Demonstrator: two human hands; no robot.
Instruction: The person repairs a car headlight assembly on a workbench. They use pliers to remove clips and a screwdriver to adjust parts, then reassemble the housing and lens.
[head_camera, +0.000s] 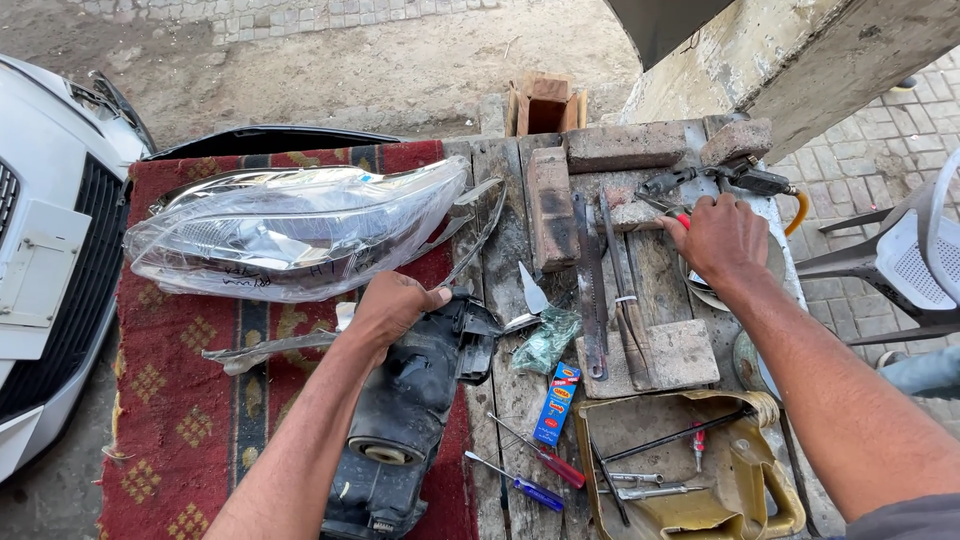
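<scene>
Outdoor car-repair workshop — headlight lens (300, 232), tool-strewn workbench (510, 250), car (50, 250).

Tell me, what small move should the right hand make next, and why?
Probably close the right hand on the red-handled tool and lift it clear. The fingers already rest on it among the other tools by the bricks, while the left hand holds the black headlight housing steady on the red carpet, apparently waiting for a tool.

On your table (505, 180): one clear headlight lens (300, 230) and one black headlight housing (410, 410) just below it, two screwdrivers (530, 470) right of the housing, three bricks (625, 148) right of the lens, one blue box (558, 402), one yellow tray (775, 500).
</scene>
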